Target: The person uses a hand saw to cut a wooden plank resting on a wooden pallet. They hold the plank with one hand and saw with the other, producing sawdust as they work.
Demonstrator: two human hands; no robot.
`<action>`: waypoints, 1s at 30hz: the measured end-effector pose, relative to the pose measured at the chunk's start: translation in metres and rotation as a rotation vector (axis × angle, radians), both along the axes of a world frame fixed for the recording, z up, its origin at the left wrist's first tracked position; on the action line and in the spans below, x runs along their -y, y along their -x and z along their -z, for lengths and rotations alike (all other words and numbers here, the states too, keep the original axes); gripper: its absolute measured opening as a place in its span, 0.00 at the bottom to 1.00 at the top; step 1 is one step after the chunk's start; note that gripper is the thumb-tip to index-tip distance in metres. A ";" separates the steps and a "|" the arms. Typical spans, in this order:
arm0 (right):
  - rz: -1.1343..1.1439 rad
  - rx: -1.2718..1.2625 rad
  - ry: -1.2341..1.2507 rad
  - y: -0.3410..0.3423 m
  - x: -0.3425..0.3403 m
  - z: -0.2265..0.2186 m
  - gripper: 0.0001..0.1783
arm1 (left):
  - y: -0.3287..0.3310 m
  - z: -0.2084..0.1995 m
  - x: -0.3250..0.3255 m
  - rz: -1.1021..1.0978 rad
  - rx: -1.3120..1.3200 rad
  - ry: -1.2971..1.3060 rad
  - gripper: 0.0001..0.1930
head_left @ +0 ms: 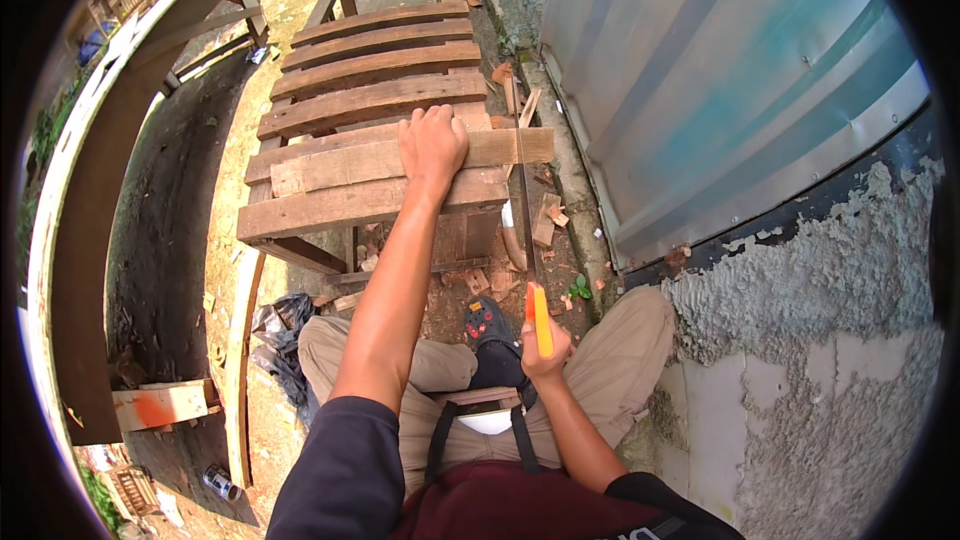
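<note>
A loose wooden board (335, 166) lies across the slats of a low wooden bench (380, 102), its right end sticking out past the bench. My left hand (434, 147) presses down on this board in a closed grip, knuckles up. The fingertips are hidden under the hand. Low in front of me, my right hand (545, 344) is wrapped round the orange-yellow handle of a handsaw (529, 230). The saw's narrow blade points away from me and crosses the board near its overhanging right end. How deep the teeth sit in the wood I cannot tell.
Wood offcuts (545, 220) litter the ground right of the bench. A corrugated metal sheet (700, 70) and a rough wall (800, 340) close off the right side. At left stands a long wooden frame (85, 240). A can (221, 482) and a dark plastic bag (285, 340) lie lower left.
</note>
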State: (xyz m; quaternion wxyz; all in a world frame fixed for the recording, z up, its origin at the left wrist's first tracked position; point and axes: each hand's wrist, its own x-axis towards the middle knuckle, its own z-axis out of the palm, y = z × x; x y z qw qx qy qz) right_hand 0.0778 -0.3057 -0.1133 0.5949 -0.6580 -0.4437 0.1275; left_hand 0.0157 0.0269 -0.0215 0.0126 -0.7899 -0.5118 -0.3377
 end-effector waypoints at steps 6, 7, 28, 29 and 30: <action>0.014 0.021 -0.151 -0.023 -0.119 -0.041 0.09 | -0.001 0.001 -0.003 0.001 0.019 -0.063 0.14; -0.017 0.067 -0.129 -0.024 -0.106 -0.030 0.09 | 0.001 0.003 -0.001 0.006 0.004 -0.040 0.14; -0.052 -0.048 -0.077 0.003 0.046 0.048 0.13 | 0.001 0.003 0.000 0.032 0.053 -0.051 0.11; -0.093 0.084 0.021 -0.006 0.036 0.038 0.13 | 0.005 0.007 0.000 0.027 0.023 -0.034 0.11; -0.139 0.219 0.102 -0.014 0.024 0.025 0.12 | 0.006 0.003 -0.003 0.012 0.005 -0.030 0.11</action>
